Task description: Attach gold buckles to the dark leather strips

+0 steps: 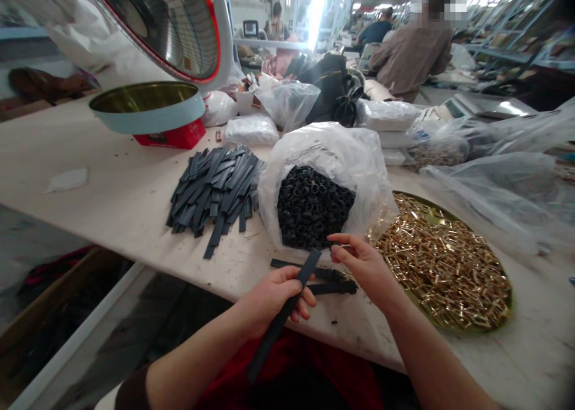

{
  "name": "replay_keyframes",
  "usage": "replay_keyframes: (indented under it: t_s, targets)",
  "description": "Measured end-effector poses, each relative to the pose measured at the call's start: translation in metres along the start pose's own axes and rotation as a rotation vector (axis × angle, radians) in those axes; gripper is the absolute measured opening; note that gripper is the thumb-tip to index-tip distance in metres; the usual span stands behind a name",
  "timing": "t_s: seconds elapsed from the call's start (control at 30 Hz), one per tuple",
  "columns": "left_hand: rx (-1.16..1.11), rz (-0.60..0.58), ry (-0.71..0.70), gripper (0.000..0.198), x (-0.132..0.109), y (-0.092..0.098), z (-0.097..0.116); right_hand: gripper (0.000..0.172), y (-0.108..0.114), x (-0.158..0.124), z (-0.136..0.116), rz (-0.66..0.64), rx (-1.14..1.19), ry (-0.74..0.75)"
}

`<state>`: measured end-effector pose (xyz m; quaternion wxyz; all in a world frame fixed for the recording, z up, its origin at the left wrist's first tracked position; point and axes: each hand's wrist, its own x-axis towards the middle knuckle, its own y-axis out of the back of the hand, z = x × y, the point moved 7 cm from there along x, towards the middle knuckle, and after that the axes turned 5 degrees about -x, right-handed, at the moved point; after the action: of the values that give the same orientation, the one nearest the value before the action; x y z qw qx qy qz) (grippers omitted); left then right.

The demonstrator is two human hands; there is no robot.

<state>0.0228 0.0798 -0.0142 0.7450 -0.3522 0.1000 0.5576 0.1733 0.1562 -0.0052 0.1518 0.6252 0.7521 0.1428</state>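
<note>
A flat black strap lies slantwise in my left hand, pinched under the thumb. Its upper end points toward the bag. My right hand is at the front lip of a clear plastic bag full of small black loops. Its thumb and forefinger are closed around something small and dark, too little to name. Just beyond my left hand, two black straps with thicker right ends rest on the table. A loose pile of black straps sits left of the bag.
At right, a round tray bears many gold metal buckle-like pieces. A heater with a wire grille and a round tin on a red box stand back left. Plastic packages line the back; a person is beyond.
</note>
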Motion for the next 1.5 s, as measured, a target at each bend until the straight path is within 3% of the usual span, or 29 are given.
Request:
replay_keyframes:
  t_s: [0.07,0.13,0.27,0.53,0.7,0.8,1.0,1.07,1.13,1.2,1.23,1.33,1.4,1.5]
  targets:
    - [0.028,-0.018,-0.014,0.029,-0.004,-0.004,-0.003,0.033,-0.010,-0.022,0.011,-0.079,0.370,-0.192]
    - [0.106,-0.042,-0.073,0.025,-0.008,-0.008,-0.005,0.035,-0.017,-0.041,0.016,-0.077,0.631,-0.290]
    - [0.307,-0.053,-0.202,0.031,-0.015,-0.015,-0.009,0.037,-0.027,-0.066,0.020,-0.052,0.880,-0.353]
    - [0.759,0.025,-0.266,0.025,-0.037,-0.024,-0.009,0.030,-0.020,-0.090,0.014,-0.088,0.659,-0.182]
    - [1.067,-0.033,-0.300,0.024,-0.047,-0.033,-0.004,0.024,-0.017,-0.101,0.006,-0.122,0.417,-0.097]
    - [1.052,-0.066,-0.322,0.024,-0.045,-0.039,-0.010,0.027,-0.026,-0.107,0.002,-0.187,0.410,-0.097]
    - [0.819,-0.003,-0.321,0.043,-0.028,-0.039,-0.019,0.049,-0.035,-0.109,0.003,-0.050,0.445,-0.077]
    - [0.772,-0.034,-0.356,0.041,-0.023,-0.039,-0.016,0.057,-0.027,-0.104,0.005,-0.089,0.360,-0.043]
    - [0.740,-0.005,-0.352,0.034,-0.017,-0.034,-0.013,0.046,0.003,-0.093,0.013,-0.008,0.126,-0.011]
    - [0.712,0.059,-0.326,0.035,-0.011,-0.027,-0.011,0.020,0.049,-0.079,0.022,0.210,-0.278,0.006]
    - [0.704,0.075,-0.317,0.035,-0.007,-0.025,-0.011,0.016,0.070,-0.073,0.026,0.301,-0.505,0.005]
    - [0.707,0.040,-0.286,0.033,0.002,-0.029,-0.015,0.015,0.103,-0.053,0.042,0.361,-1.023,-0.053]
    - [0.723,0.013,-0.279,0.033,0.006,-0.033,-0.017,0.013,0.108,-0.044,0.056,0.326,-1.139,-0.112]
    - [0.733,0.009,-0.286,0.031,0.007,-0.036,-0.016,0.012,0.108,-0.038,0.069,0.317,-1.039,-0.135]
